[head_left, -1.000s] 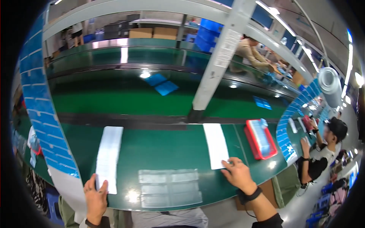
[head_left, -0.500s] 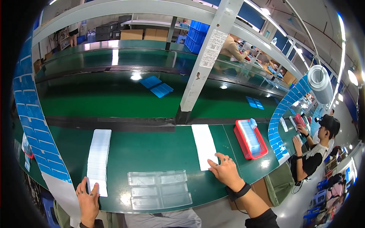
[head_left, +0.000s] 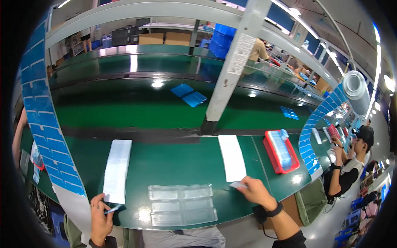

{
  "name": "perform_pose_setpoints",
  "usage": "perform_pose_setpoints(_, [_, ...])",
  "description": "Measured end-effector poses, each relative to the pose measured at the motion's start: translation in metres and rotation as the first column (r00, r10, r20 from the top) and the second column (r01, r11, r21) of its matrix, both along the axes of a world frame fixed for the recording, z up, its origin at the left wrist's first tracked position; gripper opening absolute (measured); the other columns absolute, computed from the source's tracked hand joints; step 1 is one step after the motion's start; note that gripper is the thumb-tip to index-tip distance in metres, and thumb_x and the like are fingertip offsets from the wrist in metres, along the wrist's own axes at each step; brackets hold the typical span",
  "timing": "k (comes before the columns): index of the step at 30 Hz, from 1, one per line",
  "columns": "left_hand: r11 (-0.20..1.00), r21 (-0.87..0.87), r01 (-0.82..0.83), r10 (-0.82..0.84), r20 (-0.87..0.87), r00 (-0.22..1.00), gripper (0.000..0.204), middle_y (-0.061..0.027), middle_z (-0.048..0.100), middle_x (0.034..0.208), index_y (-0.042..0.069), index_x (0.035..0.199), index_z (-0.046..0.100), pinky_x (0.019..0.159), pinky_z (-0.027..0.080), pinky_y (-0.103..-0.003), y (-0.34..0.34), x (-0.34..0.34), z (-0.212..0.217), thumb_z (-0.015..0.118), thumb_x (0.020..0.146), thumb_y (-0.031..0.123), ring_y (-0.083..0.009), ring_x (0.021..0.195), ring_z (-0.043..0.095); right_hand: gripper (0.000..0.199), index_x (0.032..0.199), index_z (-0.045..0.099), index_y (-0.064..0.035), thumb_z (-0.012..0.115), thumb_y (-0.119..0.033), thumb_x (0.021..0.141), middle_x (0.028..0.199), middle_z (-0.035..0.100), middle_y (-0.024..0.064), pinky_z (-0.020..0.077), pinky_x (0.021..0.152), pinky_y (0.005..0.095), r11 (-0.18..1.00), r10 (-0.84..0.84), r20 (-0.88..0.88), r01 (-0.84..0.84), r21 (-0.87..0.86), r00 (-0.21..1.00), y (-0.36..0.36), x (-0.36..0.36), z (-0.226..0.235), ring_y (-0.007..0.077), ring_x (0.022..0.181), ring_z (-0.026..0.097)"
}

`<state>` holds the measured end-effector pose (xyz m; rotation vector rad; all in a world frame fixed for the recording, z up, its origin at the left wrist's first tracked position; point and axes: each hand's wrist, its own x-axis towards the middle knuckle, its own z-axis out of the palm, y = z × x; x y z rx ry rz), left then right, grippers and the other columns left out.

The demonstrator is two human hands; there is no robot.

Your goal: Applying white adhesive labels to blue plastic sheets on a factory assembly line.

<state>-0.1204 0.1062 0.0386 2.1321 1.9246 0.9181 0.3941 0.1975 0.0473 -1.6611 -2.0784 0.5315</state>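
Note:
My left hand (head_left: 101, 215) is closed on a thin bluish card (head_left: 114, 209), held tilted just below the near end of a long row of overlapping white cards (head_left: 118, 169). To the right, my right hand (head_left: 257, 192) pinches a white card (head_left: 237, 184) at the near end of a second white row or stack (head_left: 232, 156). Between the hands lies a clear plastic tray (head_left: 181, 205) with six-part moulding, in two columns; its compartments look bare.
A red basket (head_left: 294, 162) of bluish film-covered pieces stands right of the white stack. A white post (head_left: 233, 70) rises beyond. Blue sheets (head_left: 189, 96) lie on the green belt (head_left: 140, 111). Blue-patterned strips (head_left: 43, 111) flank both sides. A co-worker (head_left: 351, 159) sits at right.
Both hands have lifted a card from the near ends of their white rows; before, the fingers lay on the cards. The whole view has shifted slightly, and the blue sheets moved right on the belt.

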Motion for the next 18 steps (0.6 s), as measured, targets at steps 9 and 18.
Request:
perform_pose_setpoints(9, [0.807,-0.380,0.451,0.570,0.698,-0.433,0.033,-0.0147,0.062,0.085,0.001,0.113,0.053,0.055,0.048,-0.033,0.007,0.058,0.007,0.047,0.098,0.029,-0.0228,0.064,0.058,0.038,0.110,0.052,0.0011,0.040,-0.034,0.101,0.077,0.061,0.0130,0.0399,0.049,0.0276,0.579,-0.615,-0.658,-0.318,-0.751,0.435,-0.040,-0.065,-0.002,0.0187,0.058,0.053])
perform_pose_setpoints(18, [0.852,-0.376,0.365,-0.028,0.664,0.748,0.018,-0.0120,0.071,0.085,-0.001,0.101,0.068,0.064,0.051,-0.028,0.025,0.112,0.013,0.059,0.092,0.012,-0.0132,0.071,0.065,0.014,0.091,0.071,-0.0041,0.071,-0.014,0.081,0.083,0.069,0.0097,0.0491,0.066,0.0310,0.971,-0.115,-0.465,0.000,-0.239,0.878,-0.049,-0.120,-0.003,0.0201,0.069,0.065])
